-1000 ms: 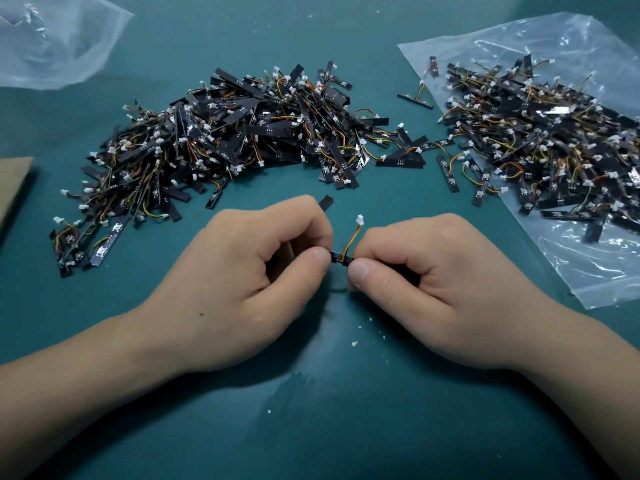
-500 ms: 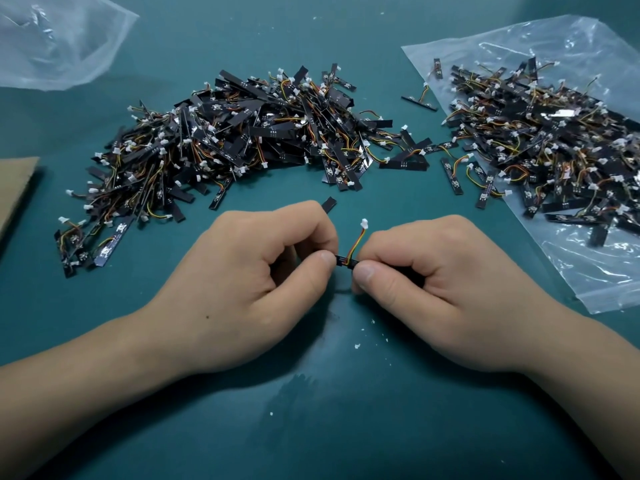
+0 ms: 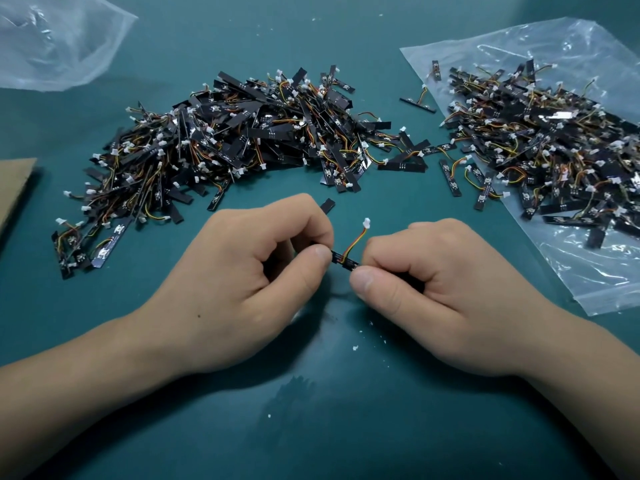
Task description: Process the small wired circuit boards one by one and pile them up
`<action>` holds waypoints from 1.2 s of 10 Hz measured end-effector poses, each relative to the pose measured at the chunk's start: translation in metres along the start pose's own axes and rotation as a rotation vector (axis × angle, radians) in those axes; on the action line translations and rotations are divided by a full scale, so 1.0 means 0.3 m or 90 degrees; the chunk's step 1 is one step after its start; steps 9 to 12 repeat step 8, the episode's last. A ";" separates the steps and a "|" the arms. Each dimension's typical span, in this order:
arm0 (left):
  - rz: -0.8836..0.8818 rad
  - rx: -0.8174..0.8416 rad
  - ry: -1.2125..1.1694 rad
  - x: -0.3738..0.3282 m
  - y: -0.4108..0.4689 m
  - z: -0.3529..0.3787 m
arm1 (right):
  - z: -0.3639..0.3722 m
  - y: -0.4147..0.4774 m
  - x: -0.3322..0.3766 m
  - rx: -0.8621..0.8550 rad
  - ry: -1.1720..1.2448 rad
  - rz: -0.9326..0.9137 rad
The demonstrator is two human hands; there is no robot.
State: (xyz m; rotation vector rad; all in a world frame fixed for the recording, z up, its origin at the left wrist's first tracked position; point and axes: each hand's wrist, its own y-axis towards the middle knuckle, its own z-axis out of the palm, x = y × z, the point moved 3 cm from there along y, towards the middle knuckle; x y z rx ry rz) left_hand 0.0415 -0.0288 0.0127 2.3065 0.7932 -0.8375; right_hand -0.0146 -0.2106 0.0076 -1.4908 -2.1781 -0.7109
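Observation:
A thin black circuit board strip [image 3: 343, 261] with a short orange-yellow wire ending in a white plug [image 3: 365, 222] is pinched between both hands. My left hand [image 3: 242, 282] grips its left end, my right hand [image 3: 433, 289] its right end, thumbs almost touching; most of the strip is hidden in the fists. One end of the strip pokes out above my left fingers. A big heap of similar wired boards [image 3: 225, 150] lies behind my left hand. Another heap [image 3: 540, 147] rests on a clear plastic bag [image 3: 606, 271] at the right.
The surface is a teal mat [image 3: 329, 410] with small white crumbs near my hands. A second clear bag [image 3: 52, 39] lies at the far left corner. A brown cardboard edge [image 3: 14, 181] shows at the left. A few loose boards [image 3: 450, 178] lie between the heaps.
My hands have drawn slightly apart, so a bit more of the strip and its wire shows between the thumbs. The heaps have not moved.

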 end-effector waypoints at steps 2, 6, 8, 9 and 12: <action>-0.005 0.005 -0.010 0.007 0.001 0.008 | 0.002 -0.001 -0.005 0.009 0.002 -0.010; -0.031 -0.041 -0.030 0.020 -0.001 0.000 | -0.037 -0.002 -0.044 -0.273 0.260 0.076; -0.008 -0.004 0.020 0.016 -0.003 0.004 | -0.070 -0.010 -0.095 -0.450 0.491 0.224; -0.008 -0.004 0.020 0.016 -0.003 0.004 | -0.070 -0.010 -0.095 -0.450 0.491 0.224; -0.008 -0.004 0.020 0.016 -0.003 0.004 | -0.070 -0.010 -0.095 -0.450 0.491 0.224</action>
